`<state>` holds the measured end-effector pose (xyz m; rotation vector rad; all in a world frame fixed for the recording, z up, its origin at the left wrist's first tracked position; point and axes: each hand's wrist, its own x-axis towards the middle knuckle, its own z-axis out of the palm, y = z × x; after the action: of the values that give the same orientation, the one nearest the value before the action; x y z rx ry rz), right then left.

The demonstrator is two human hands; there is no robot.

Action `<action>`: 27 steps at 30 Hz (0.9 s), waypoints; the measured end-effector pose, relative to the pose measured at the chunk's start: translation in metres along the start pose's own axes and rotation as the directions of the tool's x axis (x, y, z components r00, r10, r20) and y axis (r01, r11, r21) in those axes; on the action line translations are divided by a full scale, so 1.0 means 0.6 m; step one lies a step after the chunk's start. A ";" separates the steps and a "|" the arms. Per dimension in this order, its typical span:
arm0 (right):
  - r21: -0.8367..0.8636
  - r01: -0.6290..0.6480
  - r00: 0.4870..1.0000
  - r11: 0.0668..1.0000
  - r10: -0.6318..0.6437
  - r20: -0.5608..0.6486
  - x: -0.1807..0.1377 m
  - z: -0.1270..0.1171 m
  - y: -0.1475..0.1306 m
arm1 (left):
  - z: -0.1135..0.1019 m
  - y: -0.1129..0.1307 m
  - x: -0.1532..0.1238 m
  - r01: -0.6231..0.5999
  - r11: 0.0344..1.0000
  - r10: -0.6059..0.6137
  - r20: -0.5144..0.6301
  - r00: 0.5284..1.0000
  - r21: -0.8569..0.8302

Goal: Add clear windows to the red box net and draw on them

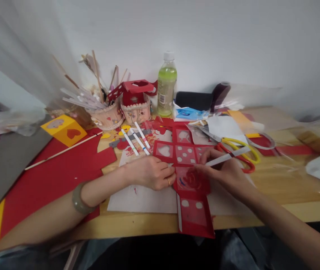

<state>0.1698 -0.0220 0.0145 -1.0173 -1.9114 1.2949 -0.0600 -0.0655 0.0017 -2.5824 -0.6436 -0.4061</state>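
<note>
A red paper box cutout (pixel 192 197), unfolded into panels with heart-shaped and round holes, lies in front of me on white paper. Clear film backs its windows. My left hand (pixel 155 173) is closed at the cutout's left side, the fingertips pressed together by its edge; what they pinch is hidden. From the right, my right hand (pixel 227 170) reaches over the cutout with a narrow white strip (pixel 229 156) between thumb and fingers. The right thumb tip touches or nearly touches the cutout's middle fold. Scissors with yellow and red handles (pixel 240 144) lie just beyond my right hand.
White-capped markers (pixel 130 142) lie behind my left hand. Red card sheets (pixel 50 183), a thin stick (pixel 64 150) and a yellow box (pixel 64 130) are at left. Decorated cups (pixel 106 117), a green drink bottle (pixel 167 88) and a tape roll (pixel 271 139) stand or lie farther back.
</note>
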 end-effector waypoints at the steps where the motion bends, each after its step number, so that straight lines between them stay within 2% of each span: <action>1: -0.025 0.003 0.999 1.000 -0.002 0.032 0.001 -0.001 0.001 | -0.001 -0.001 0.001 -0.040 0.999 0.040 -0.020 0.999 0.003; 3: -0.070 0.001 0.994 0.998 0.006 0.106 0.003 -0.004 0.004 | -0.002 -0.002 0.003 -0.102 0.995 0.103 -0.072 0.992 0.010; 6: -0.090 -0.019 0.986 0.996 0.034 0.164 0.007 -0.006 0.007 | -0.003 -0.003 0.005 -0.103 0.995 0.101 -0.100 0.990 -0.010; 16: -0.132 -0.053 0.977 0.990 0.079 0.199 0.019 0.004 0.008 | 0.001 -0.002 0.005 -0.091 0.993 0.083 -0.109 0.991 -0.075; 27: -0.186 -0.011 0.973 0.983 0.054 0.226 0.018 0.005 0.009 | 0.000 -0.005 0.007 -0.100 0.989 0.093 -0.069 0.993 -0.106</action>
<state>0.1630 -0.0130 0.0090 -1.0293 -2.2322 1.3224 -0.0582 -0.0618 0.0043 -2.6796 -0.4846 -0.5023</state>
